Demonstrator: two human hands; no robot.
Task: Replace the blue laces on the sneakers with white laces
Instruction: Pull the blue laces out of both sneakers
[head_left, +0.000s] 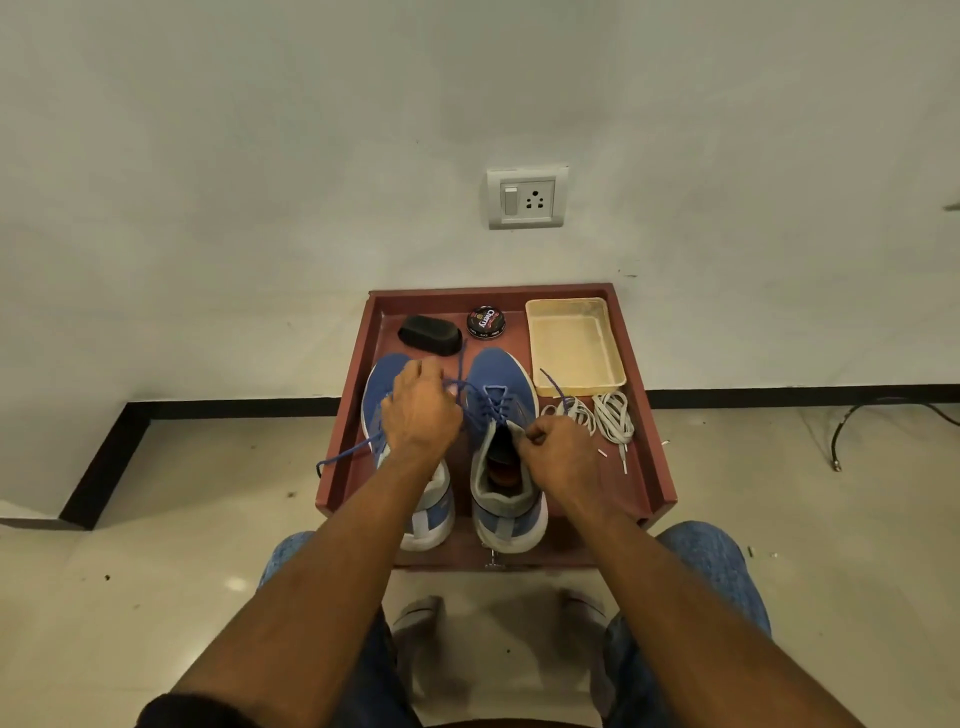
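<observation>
Pinching the blue lace (488, 410), the left hand (421, 410) is closed on one strand while the right hand (561, 452) grips the shoe's tongue (514, 431). A hard tug could snag the lace in an eyelet or drag the right shoe (506, 499) off the table (657, 457).

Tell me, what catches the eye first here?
Two blue sneakers stand side by side in a red-brown tray, and both hands work the blue lace of the right one: left hand pulling lace, right hand pinching at the tongue. White laces lie bundled to the right.
</observation>
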